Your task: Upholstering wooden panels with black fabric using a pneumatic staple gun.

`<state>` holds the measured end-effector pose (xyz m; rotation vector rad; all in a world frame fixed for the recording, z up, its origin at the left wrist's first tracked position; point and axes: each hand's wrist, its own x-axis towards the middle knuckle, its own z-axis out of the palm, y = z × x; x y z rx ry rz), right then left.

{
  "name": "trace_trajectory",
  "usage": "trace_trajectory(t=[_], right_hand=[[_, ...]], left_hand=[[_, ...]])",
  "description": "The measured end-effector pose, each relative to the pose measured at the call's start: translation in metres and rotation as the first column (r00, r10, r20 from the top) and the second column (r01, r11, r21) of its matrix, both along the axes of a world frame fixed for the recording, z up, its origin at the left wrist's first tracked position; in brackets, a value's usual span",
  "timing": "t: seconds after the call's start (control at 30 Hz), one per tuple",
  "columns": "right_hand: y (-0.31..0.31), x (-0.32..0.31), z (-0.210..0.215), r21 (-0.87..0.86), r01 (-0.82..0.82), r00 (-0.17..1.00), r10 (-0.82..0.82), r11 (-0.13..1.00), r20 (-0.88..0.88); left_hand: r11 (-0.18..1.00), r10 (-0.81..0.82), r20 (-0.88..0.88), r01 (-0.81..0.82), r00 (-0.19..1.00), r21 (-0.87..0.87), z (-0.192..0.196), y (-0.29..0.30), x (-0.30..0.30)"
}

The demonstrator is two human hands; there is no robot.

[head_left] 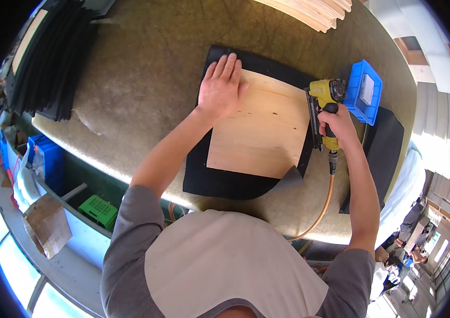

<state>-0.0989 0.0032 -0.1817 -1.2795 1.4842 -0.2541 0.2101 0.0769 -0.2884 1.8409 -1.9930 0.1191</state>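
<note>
A wide workbench [145, 69] covered in a greyish-tan felt-like mat fills most of the view. On it lies a black fabric sheet [225, 183], one near corner curled up to show a grey underside. A square plywood panel [264, 127] lies flat on that sheet, leaving a black border around it. A stack of black sheets [50, 58] sits at the far left of the bench, and a blue plastic bin [365, 91] stands just beyond the panel's right edge. The left hand [220, 87] presses flat, fingers spread, on the panel's far left corner. The right hand [336, 124] is wrapped tightly around the handle of a yellow pneumatic stapler [324, 108], held against the panel's right edge, with an orange air hose [324, 206] trailing from its base.
</note>
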Motion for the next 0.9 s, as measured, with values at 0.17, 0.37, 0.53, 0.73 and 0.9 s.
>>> trace_trajectory(t=[0.17, 0.37, 0.53, 0.73, 0.9], right_hand=[[-0.004, 0.015, 0.008, 0.021, -0.022, 0.999, 0.021, 1.000, 0.049], [-0.005, 0.046, 0.003, 0.045, -0.054, 0.989, 0.047, 0.998, 0.143], [-0.008, 0.085, 0.009, 0.054, -0.134, 0.984, 0.127, 0.989, 0.122], [-0.013, 0.120, 0.009, 0.083, -0.214, 0.975, 0.207, 0.973, 0.086], [-0.013, 0.147, 0.005, 0.055, -0.283, 0.950, 0.272, 0.958, 0.157]], left_hand=[[0.987, 0.042, -0.093, -0.056, 0.995, -0.152, -0.007, 0.002, -0.004], [0.967, 0.073, -0.137, -0.103, 0.988, -0.233, -0.012, 0.005, -0.005], [0.961, 0.079, -0.173, -0.121, 0.982, -0.250, -0.014, 0.006, -0.005], [0.943, 0.089, -0.220, -0.153, 0.971, -0.296, -0.018, 0.008, -0.006], [0.944, 0.082, -0.262, -0.159, 0.961, -0.289, -0.016, 0.006, -0.011]])
